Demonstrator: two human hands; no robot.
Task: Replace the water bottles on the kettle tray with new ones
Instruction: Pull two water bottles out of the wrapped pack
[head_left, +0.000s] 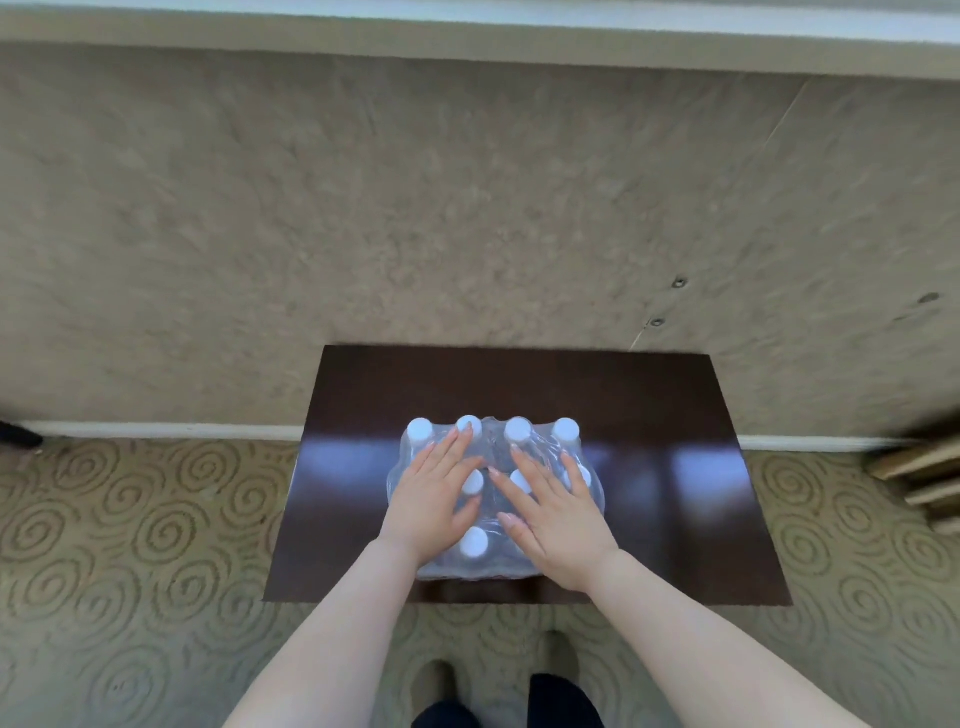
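A shrink-wrapped pack of water bottles (496, 457) with white caps stands upright on a dark brown table (649, 415), near its front middle. My left hand (434, 493) lies flat on the pack's left half, fingers spread over the caps. My right hand (550, 506) lies flat on the right half, fingers spread the same way. Neither hand is closed around a bottle. Several caps show between and beyond the fingers; others are hidden under the palms. No kettle tray is in view.
The table stands against a beige textured wall (467, 208) with a white skirting board (156, 430). Patterned carpet (130, 545) surrounds it. A wooden slatted object (924, 478) juts in at the right edge. My feet (498, 691) stand just before the table.
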